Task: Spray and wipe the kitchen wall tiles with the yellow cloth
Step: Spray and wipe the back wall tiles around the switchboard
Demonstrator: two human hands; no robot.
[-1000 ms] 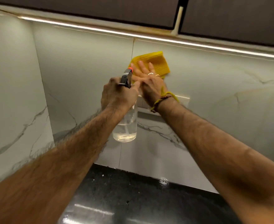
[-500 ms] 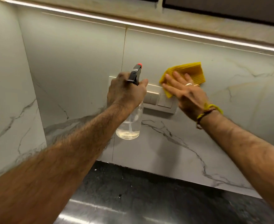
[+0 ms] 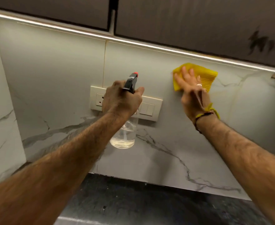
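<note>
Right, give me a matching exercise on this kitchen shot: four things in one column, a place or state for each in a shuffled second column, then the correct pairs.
Things
1. yellow cloth
2. spray bottle
3. switch plate
4. light strip

Places or states
A. runs under the dark cabinets
B. pressed flat on the wall tile by the right hand
C. on the wall, partly hidden behind the left hand
D. gripped in the left hand, a little liquid at the bottom

Pairs: 1-B, 2-D, 3-C, 4-A
</note>
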